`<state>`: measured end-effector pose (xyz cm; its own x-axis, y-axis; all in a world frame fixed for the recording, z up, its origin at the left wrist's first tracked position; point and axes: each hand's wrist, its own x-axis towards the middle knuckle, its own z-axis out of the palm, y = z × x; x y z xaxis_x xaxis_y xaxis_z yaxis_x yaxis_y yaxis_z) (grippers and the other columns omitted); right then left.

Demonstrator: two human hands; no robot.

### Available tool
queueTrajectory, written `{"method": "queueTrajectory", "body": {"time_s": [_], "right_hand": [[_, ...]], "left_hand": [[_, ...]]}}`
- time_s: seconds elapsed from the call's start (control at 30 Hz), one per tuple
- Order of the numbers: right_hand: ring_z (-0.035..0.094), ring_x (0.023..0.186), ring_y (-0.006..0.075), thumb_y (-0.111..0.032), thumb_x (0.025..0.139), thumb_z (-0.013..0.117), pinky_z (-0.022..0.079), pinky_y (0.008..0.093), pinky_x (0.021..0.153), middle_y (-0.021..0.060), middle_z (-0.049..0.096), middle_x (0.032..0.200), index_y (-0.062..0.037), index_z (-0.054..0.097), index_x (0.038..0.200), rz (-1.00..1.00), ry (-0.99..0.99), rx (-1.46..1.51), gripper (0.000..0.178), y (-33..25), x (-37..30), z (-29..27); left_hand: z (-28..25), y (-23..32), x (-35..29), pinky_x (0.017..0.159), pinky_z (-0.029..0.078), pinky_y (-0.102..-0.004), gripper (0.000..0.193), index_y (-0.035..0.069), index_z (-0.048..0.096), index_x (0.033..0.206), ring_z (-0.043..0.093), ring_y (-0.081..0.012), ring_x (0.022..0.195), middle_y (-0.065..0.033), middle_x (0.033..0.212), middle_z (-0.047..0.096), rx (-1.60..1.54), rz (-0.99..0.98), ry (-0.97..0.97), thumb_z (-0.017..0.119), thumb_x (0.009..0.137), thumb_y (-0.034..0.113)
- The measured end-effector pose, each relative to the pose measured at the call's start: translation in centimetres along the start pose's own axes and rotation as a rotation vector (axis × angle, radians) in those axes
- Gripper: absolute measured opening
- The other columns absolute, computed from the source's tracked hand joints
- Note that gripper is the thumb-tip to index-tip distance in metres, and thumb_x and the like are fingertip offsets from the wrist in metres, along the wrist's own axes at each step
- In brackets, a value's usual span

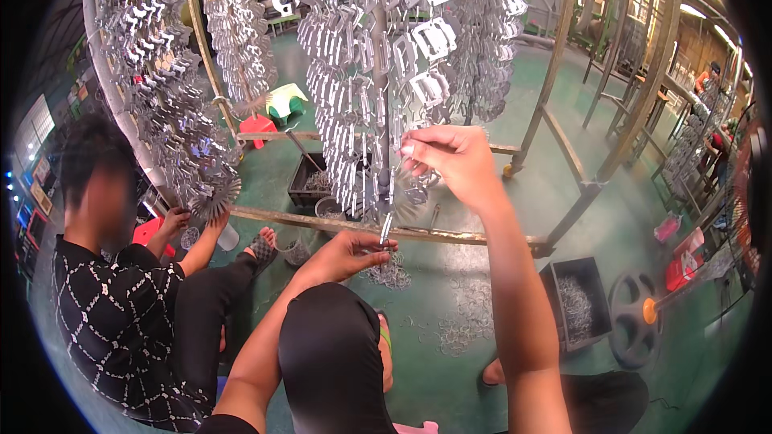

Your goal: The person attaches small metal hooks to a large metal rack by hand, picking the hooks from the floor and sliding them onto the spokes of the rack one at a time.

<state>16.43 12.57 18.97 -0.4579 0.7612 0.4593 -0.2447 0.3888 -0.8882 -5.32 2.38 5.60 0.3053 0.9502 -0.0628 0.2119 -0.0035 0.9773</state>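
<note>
In front of me hangs a tall cluster of silvery metal parts [338, 88], bracket-like pieces in dense tiers around an upright pole. My left hand [346, 257] is low, just beneath the cluster, its thumb and fingers pinched on a small, narrow shiny metal piece [387, 229]. Higher up, my right hand [458, 161] reaches to the cluster's right side. Its thumb and forefinger are closed together beside the hanging parts. Whatever lies between those fingertips is too small to make out.
A metal frame bar [450, 235] crosses behind my hands. Small metal hooks [458, 333] lie scattered on the green floor. A black crate of hooks [575, 305] stands at right, near a grey wheel-shaped base [635, 317]. At left, a seated co-worker [121, 289] handles another cluster [161, 72].
</note>
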Motion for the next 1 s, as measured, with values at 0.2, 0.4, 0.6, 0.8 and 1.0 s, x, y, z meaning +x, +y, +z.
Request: {"method": "queueTrajectory", "body": {"time_s": [0.2,0.4,0.6,0.8,1.0], "right_hand": [[0.069,0.077,0.0147,-0.010,0.093,0.073,0.057,0.0277,0.066,0.0110,0.075,0.092,0.0061,0.074,0.107,-0.086,0.124,0.008,0.022,-2.5,1.8,-0.3],[0.063,0.068,0.0099,-0.013,0.091,0.076,0.053,0.0256,0.060,0.0074,0.074,0.083,0.0059,0.075,0.101,-0.120,0.070,0.008,0.021,-3.3,3.1,0.0],[0.062,0.063,0.0094,-0.013,0.090,0.076,0.052,0.0252,0.058,0.0066,0.073,0.082,0.0051,0.075,0.100,-0.129,0.059,-0.051,0.020,-3.6,3.1,0.2],[0.061,0.061,0.0093,-0.014,0.089,0.077,0.050,0.0244,0.056,0.0053,0.071,0.074,0.0046,0.076,0.098,-0.133,0.123,-0.119,0.021,-3.9,2.7,-0.8],[0.062,0.060,0.0094,-0.012,0.089,0.076,0.051,0.0247,0.055,0.0058,0.069,0.071,0.0065,0.075,0.096,-0.115,0.187,-0.072,0.019,-3.6,2.9,0.4]], "left_hand": [[0.3,-0.2,0.5,0.096,0.050,-0.0308,0.034,0.005,0.070,0.128,0.062,-0.0078,0.105,-0.0018,0.115,0.074,0.028,-0.011,-0.053,0.073,0.096,0.017],[0.0,1.0,-0.1,0.097,0.050,-0.0307,0.044,0.004,0.065,0.133,0.064,-0.0108,0.105,-0.0061,0.116,0.074,0.141,-0.042,-0.027,0.072,0.097,0.027],[-3.2,10.0,-4.6,0.084,0.053,-0.0303,0.049,-0.001,0.064,0.131,0.068,-0.0140,0.092,-0.0109,0.105,0.074,0.626,-0.056,0.001,0.065,0.100,0.038],[1.0,23.6,0.2,0.061,0.050,-0.0289,0.036,-0.002,0.074,0.092,0.061,-0.0084,0.066,-0.0041,0.071,0.068,0.461,0.629,0.698,0.071,0.095,0.033],[-0.9,26.3,5.1,0.054,0.050,-0.0277,0.038,-0.005,0.073,0.074,0.061,-0.0104,0.052,-0.0084,0.059,0.067,0.727,0.446,0.808,0.076,0.084,0.032]]}}
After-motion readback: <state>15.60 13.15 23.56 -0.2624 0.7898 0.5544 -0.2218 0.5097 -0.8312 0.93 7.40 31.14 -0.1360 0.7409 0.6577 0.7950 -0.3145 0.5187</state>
